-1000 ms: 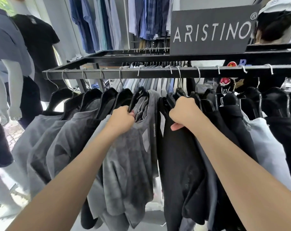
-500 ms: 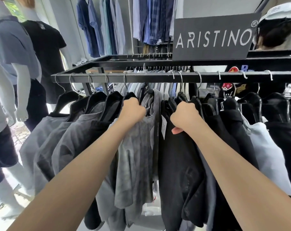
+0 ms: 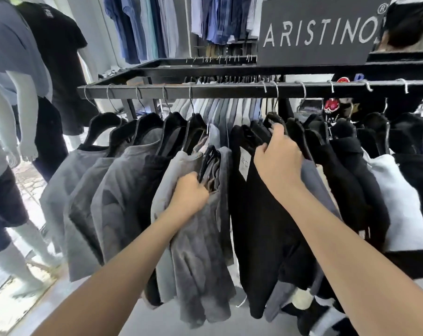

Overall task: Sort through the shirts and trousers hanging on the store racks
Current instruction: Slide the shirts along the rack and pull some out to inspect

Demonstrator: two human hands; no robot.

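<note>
Left hand [image 3: 188, 194] clamps its grip on a mottled grey shirt [image 3: 200, 251], right hand [image 3: 278, 163] on the black plastic hanger [image 3: 274, 120] of a black shirt [image 3: 261, 226] at the black metal rail [image 3: 229, 91], mid-sort; the next move likely calls for parting them.

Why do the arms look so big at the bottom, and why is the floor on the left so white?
Head view: the wide-angle lens stretches things near its edges, so the forearms swell; also head view, daylight washes out the floor beside the mannequin.
</note>
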